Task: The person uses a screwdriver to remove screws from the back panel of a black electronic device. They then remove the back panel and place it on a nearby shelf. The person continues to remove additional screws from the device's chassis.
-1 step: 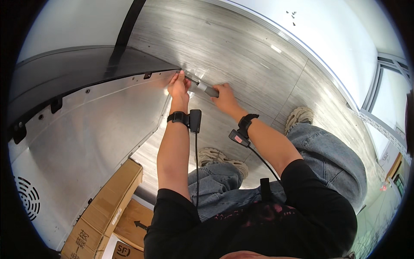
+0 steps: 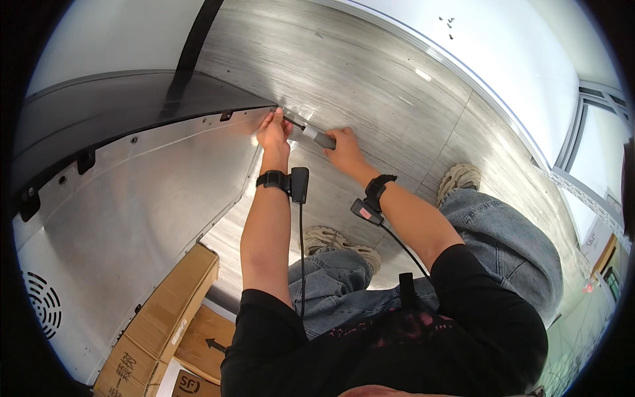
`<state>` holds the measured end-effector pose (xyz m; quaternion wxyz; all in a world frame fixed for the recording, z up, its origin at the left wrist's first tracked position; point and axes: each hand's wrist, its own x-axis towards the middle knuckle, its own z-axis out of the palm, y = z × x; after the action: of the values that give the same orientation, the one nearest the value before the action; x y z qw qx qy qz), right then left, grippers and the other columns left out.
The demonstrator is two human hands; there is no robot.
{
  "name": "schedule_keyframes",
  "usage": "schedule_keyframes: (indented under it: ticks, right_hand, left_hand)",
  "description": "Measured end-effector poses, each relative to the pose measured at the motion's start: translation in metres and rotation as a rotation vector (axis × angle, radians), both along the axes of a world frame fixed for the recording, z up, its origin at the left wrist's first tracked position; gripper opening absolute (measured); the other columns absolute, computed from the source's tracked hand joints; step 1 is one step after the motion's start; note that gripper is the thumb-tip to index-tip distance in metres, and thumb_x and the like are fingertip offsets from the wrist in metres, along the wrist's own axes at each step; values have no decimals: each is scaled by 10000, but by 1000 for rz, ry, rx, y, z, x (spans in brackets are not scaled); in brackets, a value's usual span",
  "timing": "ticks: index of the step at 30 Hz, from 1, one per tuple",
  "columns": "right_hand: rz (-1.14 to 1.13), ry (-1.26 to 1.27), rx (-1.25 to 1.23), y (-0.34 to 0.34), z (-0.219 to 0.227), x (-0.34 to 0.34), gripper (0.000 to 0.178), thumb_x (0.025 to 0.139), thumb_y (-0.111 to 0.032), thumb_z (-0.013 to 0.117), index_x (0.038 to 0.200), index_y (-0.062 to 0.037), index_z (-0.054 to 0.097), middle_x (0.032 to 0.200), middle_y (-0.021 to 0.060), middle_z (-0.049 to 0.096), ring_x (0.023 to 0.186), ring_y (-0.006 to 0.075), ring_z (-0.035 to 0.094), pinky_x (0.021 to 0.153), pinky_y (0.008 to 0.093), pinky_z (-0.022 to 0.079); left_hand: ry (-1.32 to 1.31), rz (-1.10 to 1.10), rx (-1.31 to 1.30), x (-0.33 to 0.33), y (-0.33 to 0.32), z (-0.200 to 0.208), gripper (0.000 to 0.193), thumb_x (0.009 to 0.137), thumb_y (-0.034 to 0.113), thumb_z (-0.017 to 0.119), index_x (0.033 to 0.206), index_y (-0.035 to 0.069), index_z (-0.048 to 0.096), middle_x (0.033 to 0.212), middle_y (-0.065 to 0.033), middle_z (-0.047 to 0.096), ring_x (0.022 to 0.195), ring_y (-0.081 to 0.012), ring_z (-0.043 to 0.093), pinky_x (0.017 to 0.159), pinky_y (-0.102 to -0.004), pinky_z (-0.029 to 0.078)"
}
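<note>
My right hand is wrapped around the grey handle of a screwdriver with a pale collar and a thin dark shaft. The shaft points left toward the far corner of a large metal cabinet. At that corner, the fingers of my left hand are pinched together beside the screwdriver's tip. Those fingers hide the tip and whatever they grip. Both wrists carry black straps with small boxes and cables.
Brown cardboard boxes stand against the cabinet at the lower left. Black brackets and holes line the cabinet's upper edge. Grey wood-look floor stretches beyond my hands to a white panel. My shoes rest on the floor nearby.
</note>
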<state>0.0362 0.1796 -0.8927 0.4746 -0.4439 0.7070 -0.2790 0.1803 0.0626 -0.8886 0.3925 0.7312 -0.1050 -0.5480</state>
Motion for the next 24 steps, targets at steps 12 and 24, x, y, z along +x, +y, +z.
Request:
schedule_keyframes:
  ticks: [12,24]
  right_hand:
    - [19,-86,51,-6,-5,-2,396,715,-179,680,1076,-40,593,1092,183,521,1027,366,511,865,419,439]
    - [-57,-455,406,-16,22,-9,439,776,-247,659,1144,-27,563,1026,210,574,932,349,570,801,402,455]
  left_hand:
    - [92,-3,-54,-5,2,5,109,865,147,630,929,90,562,790,-19,606,672,-145,591,565,-253,476]
    - [59,13,-30,-6,-1,2,123,876,137,613,939,76,527,805,-57,609,670,-175,597,582,-294,512]
